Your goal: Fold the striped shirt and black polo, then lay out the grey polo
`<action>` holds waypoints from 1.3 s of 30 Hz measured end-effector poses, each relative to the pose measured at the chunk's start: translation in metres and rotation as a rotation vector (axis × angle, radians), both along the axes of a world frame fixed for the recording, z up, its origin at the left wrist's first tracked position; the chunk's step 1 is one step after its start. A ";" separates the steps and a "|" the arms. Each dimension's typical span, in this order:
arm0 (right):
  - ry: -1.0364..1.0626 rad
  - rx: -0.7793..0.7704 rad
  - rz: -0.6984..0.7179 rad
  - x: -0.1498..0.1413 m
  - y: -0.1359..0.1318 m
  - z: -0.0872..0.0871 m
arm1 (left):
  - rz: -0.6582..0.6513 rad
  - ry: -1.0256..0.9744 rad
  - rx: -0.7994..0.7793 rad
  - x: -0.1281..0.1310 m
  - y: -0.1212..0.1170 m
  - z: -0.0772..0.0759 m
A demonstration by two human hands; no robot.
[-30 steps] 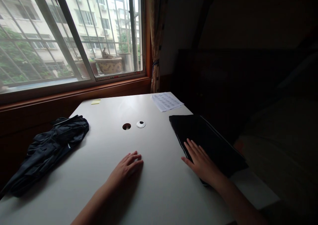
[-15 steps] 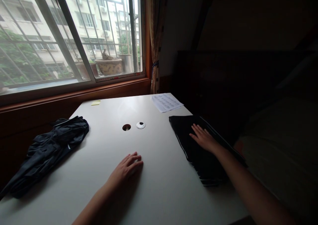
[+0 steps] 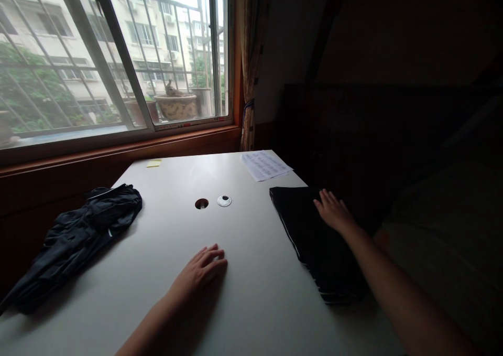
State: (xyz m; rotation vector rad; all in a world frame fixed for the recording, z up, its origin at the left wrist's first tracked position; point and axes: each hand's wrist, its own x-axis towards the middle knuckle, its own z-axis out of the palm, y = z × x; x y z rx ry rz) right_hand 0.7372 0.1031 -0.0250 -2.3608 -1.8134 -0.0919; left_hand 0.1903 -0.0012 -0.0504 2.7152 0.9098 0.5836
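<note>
A black garment with thin white piping (image 3: 304, 230) lies folded flat along the right side of the white table (image 3: 251, 303). On its far right edge rests my right hand (image 3: 333, 210), palm down, fingers stretched out. My left hand (image 3: 206, 264) lies on the bare tabletop near the middle, fingers loosely bent and apart, holding nothing. Far to the left a crumpled dark garment (image 3: 86, 230) with a white trim sits in a heap, partly past the table's edge.
A round cable hole (image 3: 201, 204) and its white cover (image 3: 225, 201) are at mid-table. Printed sheets (image 3: 265, 165) lie at the far right corner, a yellow sticky note (image 3: 154, 163) at the far left. Behind are a barred window (image 3: 173, 57) and a tied curtain (image 3: 248, 115).
My right hand has slid right across the folded black garment to its edge. My left hand has stayed in place. The view has shifted slightly.
</note>
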 end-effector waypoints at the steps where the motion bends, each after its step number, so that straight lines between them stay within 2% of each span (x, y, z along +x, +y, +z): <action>1: -0.001 0.019 0.087 -0.011 0.005 -0.001 | 0.003 0.001 -0.004 0.000 0.000 0.000; 4: 0.011 -0.015 0.344 -0.039 0.020 -0.006 | 0.009 0.004 -0.012 0.001 -0.001 0.003; 6: 0.012 -0.049 0.402 -0.046 0.029 -0.010 | 0.013 0.001 -0.014 0.002 -0.002 0.004; 8: 0.006 -0.062 0.348 -0.040 0.037 -0.014 | 0.013 -0.002 -0.015 0.003 -0.003 0.006; 13: 0.026 -0.063 0.096 -0.005 0.049 -0.018 | 0.017 -0.004 -0.009 0.002 -0.002 0.005; 17: 0.047 -0.053 0.022 -0.007 0.051 -0.014 | 0.010 -0.014 0.001 0.002 0.000 0.001; 20: 0.040 -0.020 0.085 -0.033 0.057 -0.005 | 0.018 -0.022 0.009 0.002 0.000 -0.001; 25: 0.059 -0.074 0.298 -0.102 0.066 0.003 | 0.020 -0.010 0.000 0.003 -0.001 0.002; 28: 0.006 -0.057 0.398 -0.140 0.062 0.003 | 0.017 -0.009 0.002 0.004 -0.002 0.003; 31: -0.042 -0.037 0.491 -0.161 0.055 0.004 | 0.016 -0.005 0.006 0.003 -0.001 0.003; 35: 0.029 -0.001 0.516 -0.153 0.049 0.011 | 0.013 -0.019 0.017 0.002 0.000 0.001; 39: 0.034 0.031 0.384 -0.107 0.041 0.012 | -0.004 -0.008 0.022 0.001 0.000 0.000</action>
